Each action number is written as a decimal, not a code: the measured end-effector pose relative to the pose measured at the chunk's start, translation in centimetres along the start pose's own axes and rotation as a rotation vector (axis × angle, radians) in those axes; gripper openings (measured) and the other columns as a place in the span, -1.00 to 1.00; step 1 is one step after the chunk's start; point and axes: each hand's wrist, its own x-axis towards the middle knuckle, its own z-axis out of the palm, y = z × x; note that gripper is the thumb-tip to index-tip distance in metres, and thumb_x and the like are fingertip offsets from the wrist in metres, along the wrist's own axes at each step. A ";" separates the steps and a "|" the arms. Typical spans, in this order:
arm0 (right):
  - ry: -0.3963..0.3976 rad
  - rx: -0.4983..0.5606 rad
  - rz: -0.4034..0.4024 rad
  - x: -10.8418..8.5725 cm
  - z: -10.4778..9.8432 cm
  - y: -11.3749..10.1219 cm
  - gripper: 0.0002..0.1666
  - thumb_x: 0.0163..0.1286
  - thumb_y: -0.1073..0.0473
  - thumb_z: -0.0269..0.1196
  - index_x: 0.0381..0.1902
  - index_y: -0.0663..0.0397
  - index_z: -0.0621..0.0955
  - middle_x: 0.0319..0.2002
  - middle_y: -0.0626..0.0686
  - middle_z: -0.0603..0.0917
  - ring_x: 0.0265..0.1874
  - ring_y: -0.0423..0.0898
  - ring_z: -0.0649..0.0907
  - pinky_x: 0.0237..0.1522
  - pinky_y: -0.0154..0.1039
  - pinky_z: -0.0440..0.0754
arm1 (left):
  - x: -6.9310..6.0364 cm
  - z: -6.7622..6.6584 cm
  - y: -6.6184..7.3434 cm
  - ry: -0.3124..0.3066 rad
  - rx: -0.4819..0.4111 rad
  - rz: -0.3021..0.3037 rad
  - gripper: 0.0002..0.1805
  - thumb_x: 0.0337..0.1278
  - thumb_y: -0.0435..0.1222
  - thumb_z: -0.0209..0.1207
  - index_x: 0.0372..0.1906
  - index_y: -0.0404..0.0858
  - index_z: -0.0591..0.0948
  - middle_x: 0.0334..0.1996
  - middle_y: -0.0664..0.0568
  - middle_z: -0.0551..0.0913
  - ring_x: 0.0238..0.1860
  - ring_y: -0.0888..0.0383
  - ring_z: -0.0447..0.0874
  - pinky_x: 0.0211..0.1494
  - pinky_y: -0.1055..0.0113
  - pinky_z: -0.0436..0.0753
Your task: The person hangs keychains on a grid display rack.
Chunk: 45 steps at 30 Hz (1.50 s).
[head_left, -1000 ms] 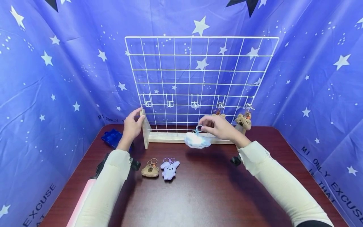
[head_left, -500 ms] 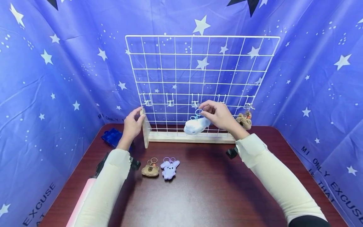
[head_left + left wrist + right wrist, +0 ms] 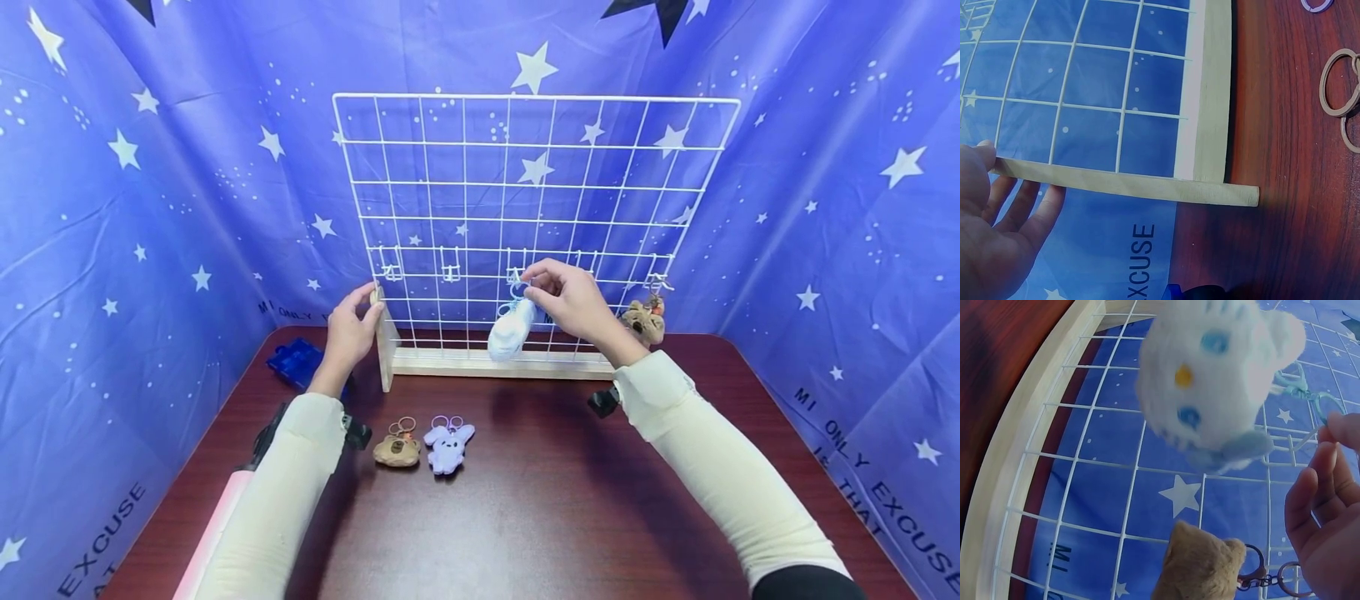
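Note:
A white wire grid point(image 3: 465, 200) stands in a wooden base point(image 3: 450, 363) with a row of small white hooks. My left hand point(image 3: 351, 337) grips the top of the base's left upright point(image 3: 1122, 183), thumb on one side and fingers on the other. My right hand point(image 3: 573, 304) pinches the light blue ring point(image 3: 1329, 407) of a white and blue plush keychain point(image 3: 512, 332), at the middle hook point(image 3: 514, 275). In the right wrist view the plush face point(image 3: 1210, 381) hangs before the grid; whether the ring is over the hook I cannot tell.
A brown plush keychain point(image 3: 643, 323) hangs at the far right hook; another brown plush point(image 3: 1200, 565) hangs below my right hand in the right wrist view. On the table lie a brown keychain point(image 3: 397, 451), a lilac keychain point(image 3: 447, 452) and a blue tray point(image 3: 294, 363).
My right hand has risen and moved slightly left, carrying the white and blue keychain from low before the base up to the middle hook. My left hand has stayed on the upright.

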 end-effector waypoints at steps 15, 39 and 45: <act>0.080 -0.068 0.063 0.5 1.2 0.5 -0.78 0.39 0.23 0.32 -0.02 0.06 0.70 -0.38 0.08 0.75 -0.47 -0.11 0.60 -0.32 -0.26 0.49 | 0.0 -0.1 0.1 -0.009 0.014 -0.010 -0.54 0.43 -0.25 0.20 0.37 -0.18 0.55 0.13 -0.28 0.67 0.04 -0.22 0.67 0.18 -0.07 0.60; 0.057 -0.090 0.143 -2.1 0.0 0.0 -0.80 0.40 0.16 0.28 -0.06 0.06 0.70 -0.25 0.06 0.78 -0.36 -0.08 0.67 -0.30 -0.26 0.56 | -0.4 -1.4 0.8 -0.111 -0.017 -0.106 -0.35 0.47 -0.19 0.14 0.57 -0.07 0.29 0.33 -0.21 0.56 0.22 -0.16 0.64 0.16 -0.04 0.69; 0.002 -0.097 0.124 -4.5 -2.1 0.6 -0.82 0.41 0.19 0.30 -0.06 0.07 0.70 -0.32 0.04 0.76 -0.41 -0.15 0.64 -0.39 -0.34 0.56 | -1.6 -3.4 1.2 -0.160 0.020 -0.187 -0.35 0.51 -0.12 0.06 0.55 -0.25 0.25 0.38 -0.25 0.45 0.05 -0.17 0.72 -0.03 0.08 0.77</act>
